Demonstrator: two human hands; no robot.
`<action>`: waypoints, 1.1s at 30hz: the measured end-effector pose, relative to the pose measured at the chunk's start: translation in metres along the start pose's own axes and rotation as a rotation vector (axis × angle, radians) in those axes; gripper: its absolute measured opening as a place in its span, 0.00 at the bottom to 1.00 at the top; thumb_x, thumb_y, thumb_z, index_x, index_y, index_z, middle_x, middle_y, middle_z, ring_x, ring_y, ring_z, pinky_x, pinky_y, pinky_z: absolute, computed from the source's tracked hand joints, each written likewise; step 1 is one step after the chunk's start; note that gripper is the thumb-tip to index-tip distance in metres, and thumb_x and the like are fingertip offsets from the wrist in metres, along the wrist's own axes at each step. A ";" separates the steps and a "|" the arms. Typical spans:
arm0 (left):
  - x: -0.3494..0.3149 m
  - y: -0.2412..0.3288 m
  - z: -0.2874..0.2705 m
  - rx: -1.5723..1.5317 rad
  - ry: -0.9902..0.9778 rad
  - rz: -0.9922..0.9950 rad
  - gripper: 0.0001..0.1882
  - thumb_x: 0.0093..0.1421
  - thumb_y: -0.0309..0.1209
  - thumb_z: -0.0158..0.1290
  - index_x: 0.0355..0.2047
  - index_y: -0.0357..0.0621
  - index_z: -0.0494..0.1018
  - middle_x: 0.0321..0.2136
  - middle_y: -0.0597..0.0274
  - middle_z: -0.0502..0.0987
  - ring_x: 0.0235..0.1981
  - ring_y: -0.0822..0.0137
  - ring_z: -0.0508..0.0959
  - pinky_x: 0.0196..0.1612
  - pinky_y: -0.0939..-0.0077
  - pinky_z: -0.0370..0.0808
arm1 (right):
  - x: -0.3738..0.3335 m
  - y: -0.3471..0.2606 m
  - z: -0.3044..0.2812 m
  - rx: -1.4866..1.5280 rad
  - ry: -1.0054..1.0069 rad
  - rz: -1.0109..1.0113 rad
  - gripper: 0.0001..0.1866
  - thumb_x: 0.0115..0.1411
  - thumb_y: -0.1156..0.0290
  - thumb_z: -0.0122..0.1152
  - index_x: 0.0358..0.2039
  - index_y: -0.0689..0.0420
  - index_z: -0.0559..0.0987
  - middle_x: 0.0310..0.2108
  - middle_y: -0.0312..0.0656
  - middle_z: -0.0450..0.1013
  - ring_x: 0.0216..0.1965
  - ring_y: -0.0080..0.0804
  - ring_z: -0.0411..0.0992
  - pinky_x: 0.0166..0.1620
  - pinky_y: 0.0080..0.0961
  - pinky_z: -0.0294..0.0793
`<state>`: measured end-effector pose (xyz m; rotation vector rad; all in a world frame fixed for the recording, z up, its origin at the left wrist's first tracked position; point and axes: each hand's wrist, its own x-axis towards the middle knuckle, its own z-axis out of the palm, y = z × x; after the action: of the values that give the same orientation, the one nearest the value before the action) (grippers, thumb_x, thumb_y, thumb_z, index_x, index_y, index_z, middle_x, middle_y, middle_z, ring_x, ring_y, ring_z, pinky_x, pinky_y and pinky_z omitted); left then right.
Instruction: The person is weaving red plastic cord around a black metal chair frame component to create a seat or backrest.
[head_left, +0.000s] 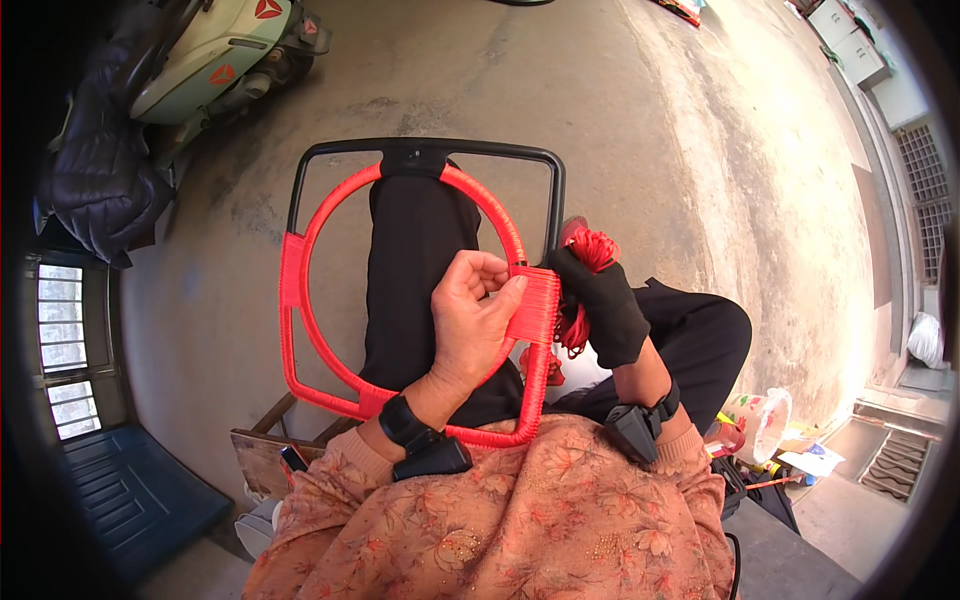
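A square black metal frame [425,152] with an inner ring stands on my lap, mostly wrapped in red cord [292,270]. My left hand [470,320] is bare and pinches the frame's right side where the red wrapping is dense [540,300]. My right hand [605,305] wears a black glove and holds a bundle of red cord [592,248] just right of the frame. Both wrists carry black bands. My legs in black trousers [415,250] show through the ring.
A pale green scooter [215,50] and a dark padded jacket [100,170] are at the upper left. A bag with small items [765,425] lies at the lower right on the concrete floor. A blue mat [130,490] sits at the lower left.
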<state>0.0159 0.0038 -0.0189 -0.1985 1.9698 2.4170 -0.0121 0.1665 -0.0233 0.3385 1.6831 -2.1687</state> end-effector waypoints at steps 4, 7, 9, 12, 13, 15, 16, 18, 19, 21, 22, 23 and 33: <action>0.000 -0.001 0.000 -0.025 -0.016 -0.028 0.10 0.58 0.17 0.55 0.36 0.38 0.66 0.31 0.64 0.73 0.32 0.80 0.74 0.38 0.87 0.74 | -0.001 0.000 0.000 0.012 -0.009 0.007 0.11 0.59 0.62 0.60 0.26 0.56 0.77 0.16 0.31 0.68 0.17 0.17 0.65 0.20 0.17 0.61; 0.001 -0.001 0.000 -0.024 -0.018 -0.019 0.10 0.58 0.17 0.54 0.36 0.38 0.65 0.31 0.64 0.73 0.32 0.80 0.74 0.38 0.87 0.74 | -0.002 0.000 0.000 0.037 0.015 0.043 0.11 0.59 0.62 0.60 0.27 0.57 0.77 0.17 0.31 0.69 0.17 0.16 0.65 0.20 0.17 0.61; 0.002 -0.001 0.000 -0.048 -0.030 -0.022 0.10 0.58 0.16 0.54 0.36 0.39 0.65 0.31 0.64 0.73 0.32 0.80 0.74 0.37 0.86 0.74 | -0.002 0.000 0.000 0.021 -0.009 0.028 0.11 0.60 0.62 0.60 0.28 0.57 0.77 0.18 0.31 0.69 0.17 0.16 0.65 0.21 0.17 0.62; 0.004 -0.002 -0.001 -0.055 -0.052 -0.018 0.10 0.57 0.16 0.53 0.34 0.40 0.64 0.30 0.65 0.72 0.31 0.81 0.73 0.36 0.86 0.73 | -0.002 0.001 -0.001 0.048 -0.011 0.027 0.12 0.60 0.61 0.60 0.28 0.57 0.77 0.18 0.31 0.69 0.17 0.16 0.66 0.21 0.17 0.63; 0.005 -0.003 -0.002 -0.038 -0.062 -0.012 0.10 0.57 0.16 0.53 0.33 0.40 0.63 0.30 0.66 0.72 0.31 0.81 0.73 0.36 0.86 0.73 | -0.002 0.002 -0.002 0.048 -0.011 0.027 0.12 0.60 0.61 0.60 0.28 0.57 0.77 0.18 0.31 0.69 0.17 0.16 0.66 0.21 0.17 0.63; 0.007 -0.004 -0.003 -0.006 -0.077 -0.015 0.10 0.57 0.16 0.53 0.32 0.40 0.63 0.29 0.67 0.71 0.31 0.82 0.72 0.35 0.87 0.72 | -0.003 0.003 -0.003 0.064 -0.020 0.062 0.12 0.60 0.60 0.60 0.29 0.57 0.77 0.18 0.31 0.69 0.17 0.17 0.66 0.21 0.18 0.63; 0.007 -0.004 -0.003 0.025 -0.092 -0.018 0.10 0.57 0.17 0.53 0.31 0.41 0.63 0.28 0.68 0.71 0.30 0.82 0.72 0.35 0.87 0.71 | -0.003 0.004 -0.003 0.064 -0.019 0.062 0.12 0.60 0.60 0.60 0.29 0.57 0.77 0.18 0.31 0.69 0.17 0.17 0.66 0.21 0.18 0.63; 0.007 -0.005 -0.003 0.065 -0.094 -0.012 0.10 0.57 0.17 0.53 0.30 0.41 0.63 0.27 0.69 0.70 0.29 0.83 0.71 0.34 0.88 0.71 | -0.005 0.005 -0.004 0.084 -0.029 0.065 0.13 0.60 0.60 0.60 0.29 0.57 0.77 0.18 0.31 0.69 0.17 0.17 0.66 0.21 0.18 0.63; 0.006 -0.005 -0.004 0.105 -0.096 -0.007 0.10 0.57 0.17 0.53 0.29 0.41 0.63 0.26 0.69 0.70 0.28 0.83 0.71 0.33 0.88 0.70 | -0.005 0.005 -0.004 0.085 -0.028 0.065 0.13 0.60 0.60 0.60 0.29 0.57 0.77 0.18 0.31 0.69 0.17 0.17 0.66 0.21 0.18 0.63; 0.005 -0.005 -0.004 0.119 -0.102 -0.007 0.09 0.58 0.18 0.52 0.29 0.41 0.63 0.26 0.70 0.70 0.27 0.83 0.71 0.32 0.88 0.70 | -0.006 0.005 -0.004 0.064 -0.012 0.087 0.13 0.60 0.60 0.60 0.28 0.57 0.77 0.17 0.32 0.69 0.17 0.17 0.66 0.21 0.18 0.63; 0.005 -0.005 -0.004 0.131 -0.105 -0.006 0.08 0.59 0.19 0.52 0.29 0.41 0.63 0.25 0.70 0.71 0.27 0.83 0.71 0.32 0.88 0.71 | -0.006 0.004 -0.004 0.064 -0.011 0.086 0.13 0.60 0.60 0.60 0.28 0.57 0.77 0.17 0.32 0.69 0.17 0.17 0.66 0.21 0.18 0.63; 0.004 -0.005 -0.003 0.131 -0.106 -0.005 0.08 0.59 0.19 0.52 0.29 0.41 0.63 0.25 0.70 0.71 0.27 0.83 0.71 0.32 0.88 0.71 | -0.007 0.003 -0.003 0.045 0.001 0.078 0.13 0.59 0.60 0.60 0.28 0.57 0.77 0.17 0.32 0.69 0.17 0.17 0.65 0.21 0.18 0.63; 0.001 -0.009 -0.001 0.183 -0.021 0.016 0.05 0.66 0.22 0.45 0.40 0.34 0.70 0.27 0.66 0.77 0.27 0.83 0.73 0.27 0.87 0.70 | -0.004 -0.003 -0.001 -0.079 0.057 0.042 0.11 0.59 0.63 0.61 0.25 0.56 0.76 0.15 0.31 0.67 0.17 0.16 0.65 0.21 0.18 0.63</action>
<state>0.0154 0.0043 -0.0278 -0.1537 2.1751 2.2204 -0.0094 0.1684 -0.0194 0.4142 1.7708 -2.0742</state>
